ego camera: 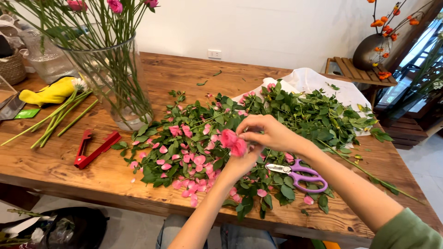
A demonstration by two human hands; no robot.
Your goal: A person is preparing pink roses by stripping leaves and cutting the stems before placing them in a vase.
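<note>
My left hand [237, 166] and right hand [267, 133] pinch a pink rose [233, 142] just left of the scissors [300, 175]. Soft, fragile; I'd hold under the bloom.

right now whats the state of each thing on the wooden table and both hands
pink rose bloom: held by both hands, petals being plucked
left hand: under the bloom, gripping
right hand: pinching the bloom from above
purple-handled scissors: lying shut on leaves
red stem stripper: lying open
clear glass vase: upright, holding stems
</note>
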